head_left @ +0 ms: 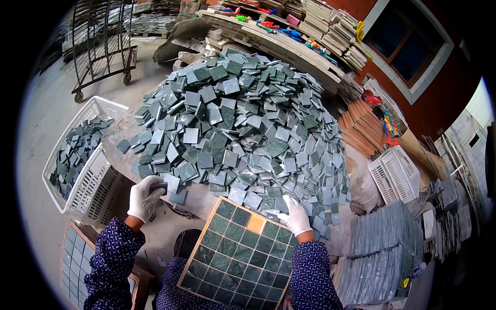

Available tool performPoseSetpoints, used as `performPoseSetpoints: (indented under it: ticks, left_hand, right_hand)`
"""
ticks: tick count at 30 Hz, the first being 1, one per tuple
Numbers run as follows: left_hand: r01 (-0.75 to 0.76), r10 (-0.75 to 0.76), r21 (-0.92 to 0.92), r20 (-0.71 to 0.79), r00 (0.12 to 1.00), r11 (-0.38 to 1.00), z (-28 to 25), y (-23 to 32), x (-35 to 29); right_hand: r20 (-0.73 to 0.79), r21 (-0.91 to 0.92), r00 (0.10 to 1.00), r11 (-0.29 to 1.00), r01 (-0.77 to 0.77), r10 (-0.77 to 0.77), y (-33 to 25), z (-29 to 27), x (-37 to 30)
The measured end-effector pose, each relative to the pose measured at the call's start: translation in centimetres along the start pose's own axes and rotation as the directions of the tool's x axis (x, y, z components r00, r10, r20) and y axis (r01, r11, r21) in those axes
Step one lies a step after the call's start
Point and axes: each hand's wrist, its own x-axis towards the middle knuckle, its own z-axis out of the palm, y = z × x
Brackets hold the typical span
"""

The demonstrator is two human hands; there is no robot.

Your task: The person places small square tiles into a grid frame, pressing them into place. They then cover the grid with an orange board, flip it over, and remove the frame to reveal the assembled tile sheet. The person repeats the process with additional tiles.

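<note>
Pinching a green tile (161, 185) in left-hand grip (145, 197).

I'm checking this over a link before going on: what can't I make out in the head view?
- Left hand: its gloved fingers curl over a dark tile; the grip is hidden.
- Right hand: whatever lies under its palm at the pile of green tiles is covered.
- Tile grid frame: the near corner is cut off by the lower edge.
- White basket: its depth is hidden by the tiles inside.
</note>
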Motion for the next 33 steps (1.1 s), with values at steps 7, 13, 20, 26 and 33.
performPoseSetpoints:
  ticks: [7,13,20,26,33]
  left_hand:
    - [0.489,-0.129,0.455,-0.62,0.774,0.744,-34.5,-23.7,3.3]
    - [0.34,-0.271,0.117,-0.392,0.879,0.933,-29.4,-28.5,-1.4]
    - [0.227,-0.229,0.037,0.054,0.972,0.973,-5.4,-5.3,-7.4]
    - [-0.311,0.285,0.04,0.299,0.911,0.95,7.4,4.2,-11.8]
    - [-0.434,0.494,-0.25,0.565,0.66,0.865,13.7,8.8,-17.2]
  right_hand:
    - [-0.104,0.002,0.993,0.999,-0.048,0.048,-1.0,0.2,1.1]
    - [0.305,0.55,0.936,0.769,-0.325,0.178,-4.9,1.6,-1.4]
    - [-0.075,0.207,0.997,0.978,-0.009,0.026,-6.2,4.0,-3.5]
    - [-0.048,0.003,0.995,0.996,-0.084,0.084,-9.2,4.5,-5.3]
    - [0.007,0.059,0.999,0.997,0.043,-0.043,-7.6,5.0,-4.3]
